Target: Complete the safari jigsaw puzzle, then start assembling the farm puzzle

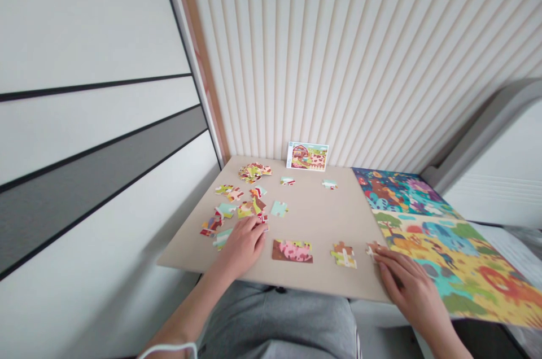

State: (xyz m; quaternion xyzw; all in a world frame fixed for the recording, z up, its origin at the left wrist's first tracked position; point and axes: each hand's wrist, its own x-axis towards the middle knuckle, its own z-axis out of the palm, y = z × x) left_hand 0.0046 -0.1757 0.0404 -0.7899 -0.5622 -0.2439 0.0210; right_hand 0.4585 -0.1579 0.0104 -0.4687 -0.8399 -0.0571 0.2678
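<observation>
My left hand [244, 246] reaches into a spread of loose puzzle pieces on the left of the board. Its fingers are bent together on a red-and-white puzzle piece [263, 218], partly hidden by the fingertips. At the board's right side, my right hand [409, 283] lies with fingers stretched out and thumb apart, fingertips touching a brown-and-white puzzle piece [371, 248]. Between the hands are a joined pink pig section [292, 251] and a brown-and-green section [344, 255]. A pale blue piece [279, 209] lies beyond my left hand.
A picture card [307, 156] of a farm leans against the ribbed wall [305, 54]. A heap of pieces [254, 171] sits at the beige board's [322, 223] back left. Two finished-looking puzzles, dark blue [406, 195] and yellow [457, 263], lie at the right.
</observation>
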